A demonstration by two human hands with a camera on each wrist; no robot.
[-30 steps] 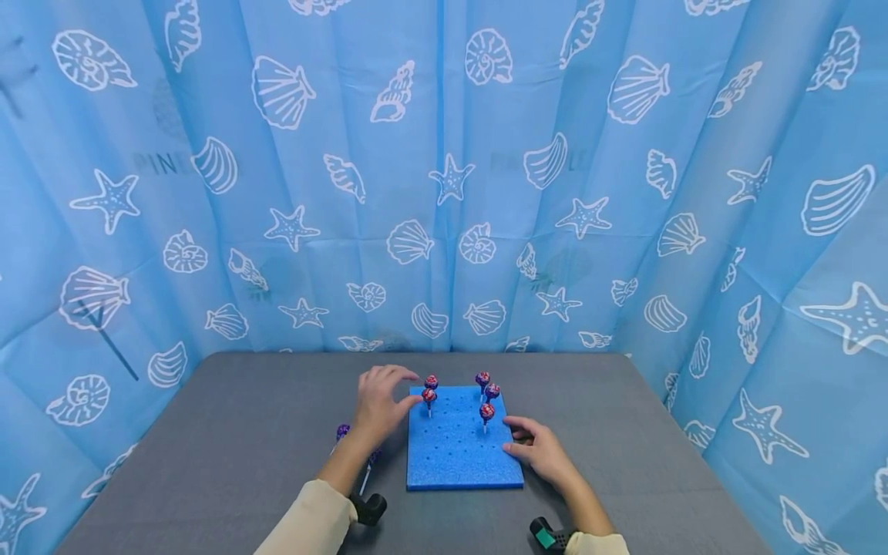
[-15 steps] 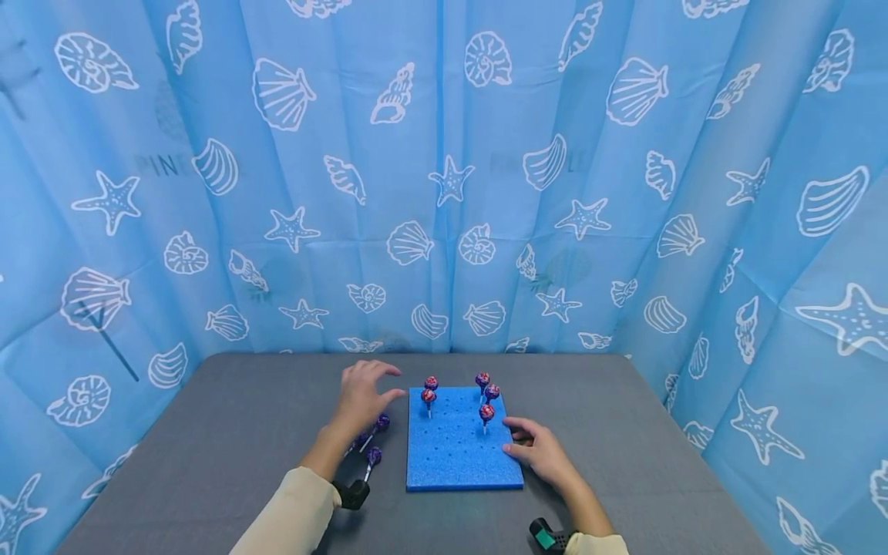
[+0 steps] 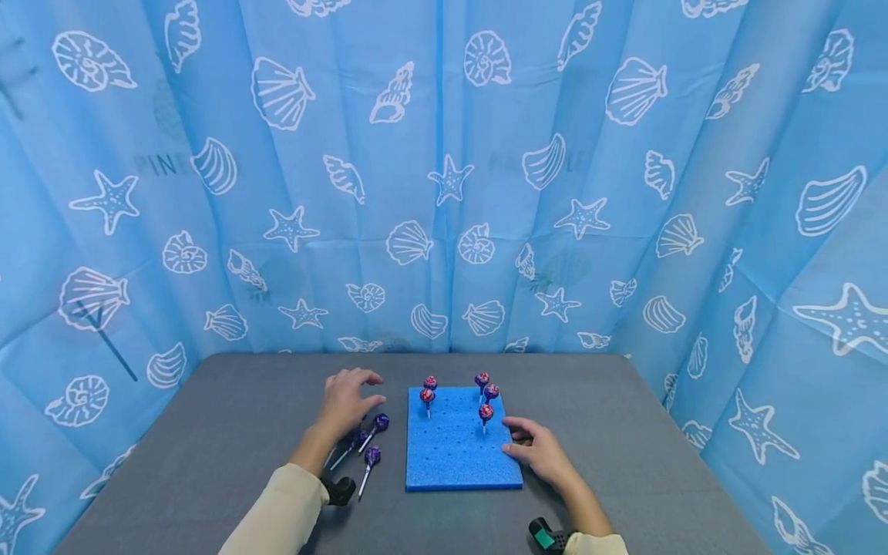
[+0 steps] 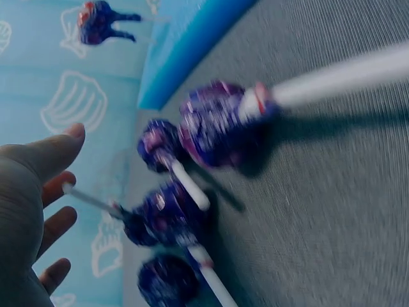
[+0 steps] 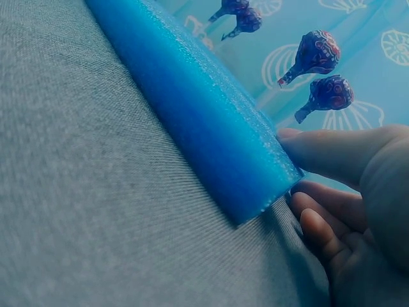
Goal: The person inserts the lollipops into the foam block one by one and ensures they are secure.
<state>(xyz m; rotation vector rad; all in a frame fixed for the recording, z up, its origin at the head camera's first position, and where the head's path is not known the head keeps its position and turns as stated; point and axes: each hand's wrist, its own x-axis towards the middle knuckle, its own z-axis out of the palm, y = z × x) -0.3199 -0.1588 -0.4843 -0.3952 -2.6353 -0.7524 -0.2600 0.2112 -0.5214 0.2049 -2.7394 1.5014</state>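
Observation:
My left hand (image 3: pixel 345 405) hovers over the table left of the blue foam board (image 3: pixel 461 470), fingers apart and holding nothing. Below and beside it lie several purple-wrapped lollipops (image 3: pixel 372 456) with white sticks; the left wrist view shows a nearby lollipop (image 4: pixel 220 121) large, with others bunched behind. One white stick in that view points toward the fingers. My right hand (image 3: pixel 544 455) holds the board's right edge, thumb (image 5: pixel 319 150) at the top rim and the other fingers curled against the side. Red-and-purple lollipops (image 3: pixel 486 413) stand upright in the board.
Two of the upright lollipops (image 3: pixel 427 395) are at the board's back left, the others toward its back right. Rows of small holes mark the board. A grey cloth-covered table (image 3: pixel 624 432) lies beneath, with a blue shell-print curtain (image 3: pixel 444 231) behind it.
My left hand has moved left, away from the standing lollipops at the board's back left, uncovering more of the purple ones on the table. The right hand and board stay put.

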